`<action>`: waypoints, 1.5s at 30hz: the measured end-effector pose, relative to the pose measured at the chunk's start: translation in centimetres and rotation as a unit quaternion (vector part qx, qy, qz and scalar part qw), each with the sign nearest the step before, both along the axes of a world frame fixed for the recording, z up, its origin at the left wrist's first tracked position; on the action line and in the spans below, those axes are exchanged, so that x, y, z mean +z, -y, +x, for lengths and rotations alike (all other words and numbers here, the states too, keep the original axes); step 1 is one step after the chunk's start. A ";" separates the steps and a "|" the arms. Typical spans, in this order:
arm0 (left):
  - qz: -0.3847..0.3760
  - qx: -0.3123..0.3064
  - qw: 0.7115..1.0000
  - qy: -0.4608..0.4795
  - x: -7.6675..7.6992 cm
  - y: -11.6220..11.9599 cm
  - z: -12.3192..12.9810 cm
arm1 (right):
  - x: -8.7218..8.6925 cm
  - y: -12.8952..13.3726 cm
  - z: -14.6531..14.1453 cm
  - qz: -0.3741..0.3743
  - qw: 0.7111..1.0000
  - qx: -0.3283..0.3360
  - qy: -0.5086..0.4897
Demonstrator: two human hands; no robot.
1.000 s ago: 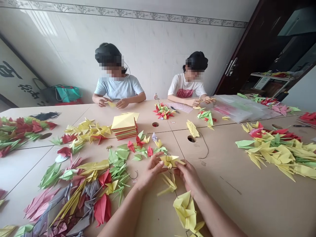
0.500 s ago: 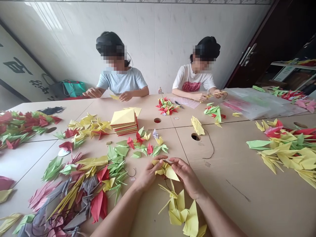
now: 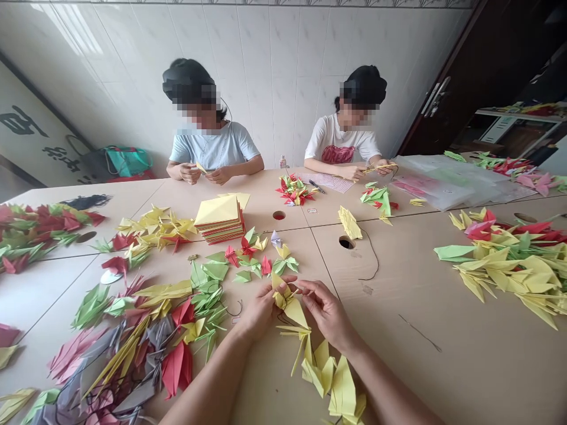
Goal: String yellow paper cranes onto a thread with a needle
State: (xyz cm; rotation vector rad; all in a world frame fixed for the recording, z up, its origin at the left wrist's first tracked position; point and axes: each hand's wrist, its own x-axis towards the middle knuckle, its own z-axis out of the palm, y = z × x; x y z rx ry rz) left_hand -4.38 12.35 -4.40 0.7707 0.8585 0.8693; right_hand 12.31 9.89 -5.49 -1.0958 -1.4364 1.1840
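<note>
My left hand (image 3: 262, 308) is closed on a folded yellow paper piece (image 3: 283, 298) at the middle of the table. Just right of it my right hand (image 3: 322, 308) has its thumb and forefinger brought together at the piece's right edge; whatever lies between those fingertips is too small to make out. From the held piece a dark cord runs down to a string of yellow folded paper cranes (image 3: 321, 369), which lies between my forearms.
Mixed folded papers (image 3: 146, 342) cover the left side. A square paper stack (image 3: 220, 218) stands ahead. Yellow, green and red pieces (image 3: 514, 265) lie at the right. A loose wire (image 3: 420, 332) is nearer. Two people sit opposite, handling paper.
The yellow piece has been turned more upright in my left hand, and my right fingers have drawn together. The person at the far left now holds yellow paper with both hands.
</note>
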 end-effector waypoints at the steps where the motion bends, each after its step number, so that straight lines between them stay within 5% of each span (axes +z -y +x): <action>1: -0.004 -0.002 1.000 -0.006 0.0 0.0 0.0 | 0.0 0.1 0.0 0.019 1.000 0.003 0.012; 13: 0.033 0.014 0.994 -0.106 1.1 0.4 -0.2 | 0.6 0.4 -0.5 0.019 0.998 0.018 0.062; 26: 0.008 0.011 0.995 -0.097 1.0 0.2 0.0 | 1.5 0.0 1.5 -0.185 0.964 0.040 -0.185; 37: -0.012 0.013 0.994 -0.109 1.1 0.2 0.0 | 0.3 -2.4 4.5 -0.055 0.950 -0.184 -0.246; 39: -0.013 0.007 0.994 -0.105 1.0 0.2 -0.1 | 0.5 -2.0 3.8 -0.046 0.964 -0.158 -0.208; 45: -0.011 -0.001 0.997 -0.079 0.8 0.2 0.0 | 1.6 0.5 0.6 -0.040 0.996 0.063 -0.052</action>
